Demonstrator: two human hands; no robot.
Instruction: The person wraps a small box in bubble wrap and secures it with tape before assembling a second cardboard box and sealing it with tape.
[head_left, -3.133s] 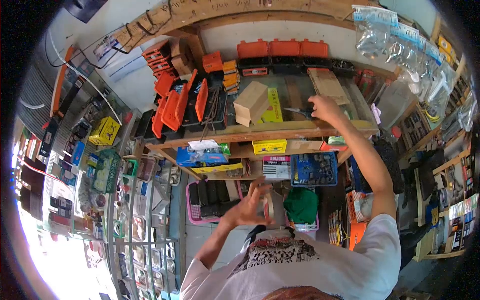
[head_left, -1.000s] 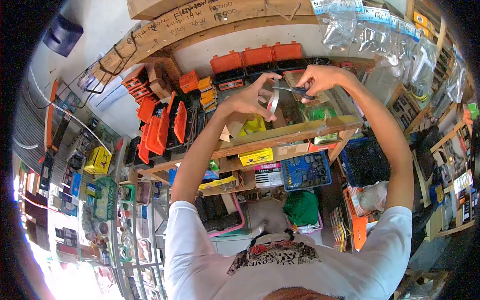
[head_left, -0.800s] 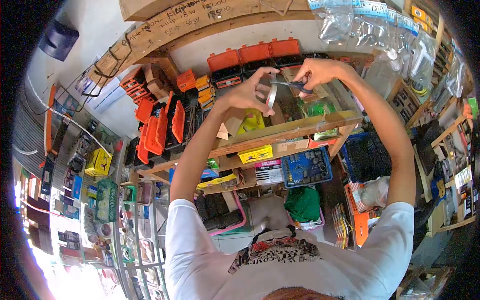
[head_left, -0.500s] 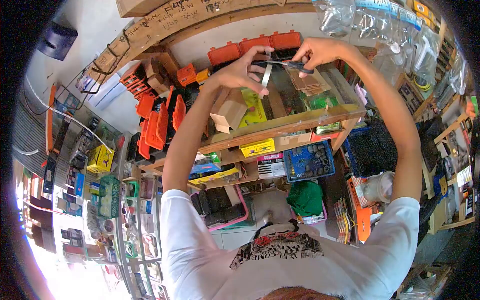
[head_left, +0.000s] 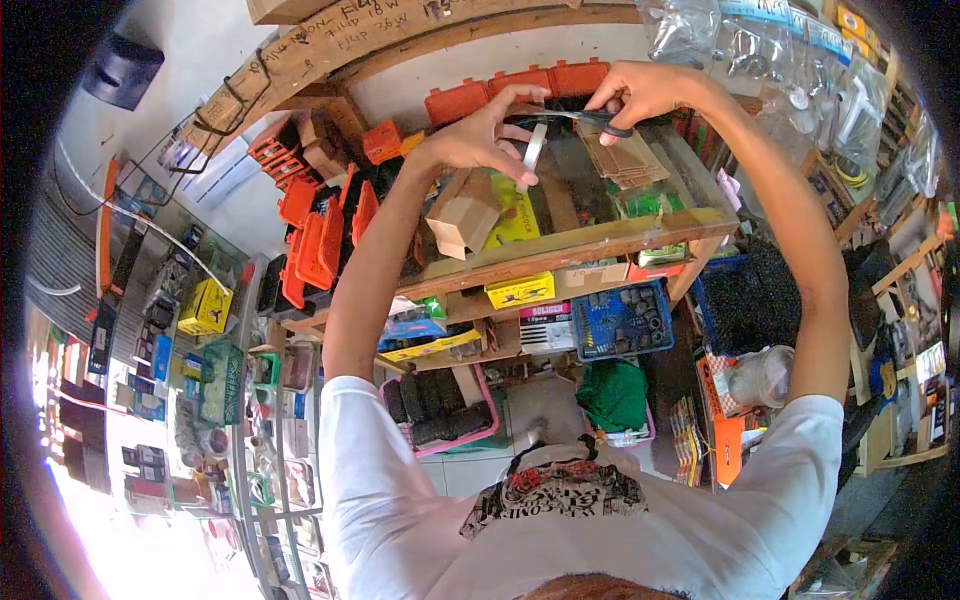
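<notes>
Over the glass-topped counter, my left hand (head_left: 484, 142) grips a narrow white tape roll (head_left: 535, 150), seen nearly edge-on between thumb and fingers. Fingers of my right hand (head_left: 648, 92) are closed on the black handles of a pair of scissors (head_left: 604, 122). The scissor blades point left, across the upper edge of the roll and close to my left fingertips. Below the hands lie an open cardboard box (head_left: 464, 222), a yellow package (head_left: 513, 212) and flattened cardboard pieces (head_left: 625, 160).
The glass counter (head_left: 585, 238) has a wooden front edge. Orange cases (head_left: 316, 248) stand at its left, with more orange lids (head_left: 520, 85) behind. Plastic bags (head_left: 755, 45) hang at upper right. Below are a blue crate (head_left: 625, 320) and a pink-rimmed tray (head_left: 485, 425).
My right hand has risen slightly with the scissors, whose blades now lie more level. My left hand keeps the tape roll in nearly the same place. The view has shifted a little.
</notes>
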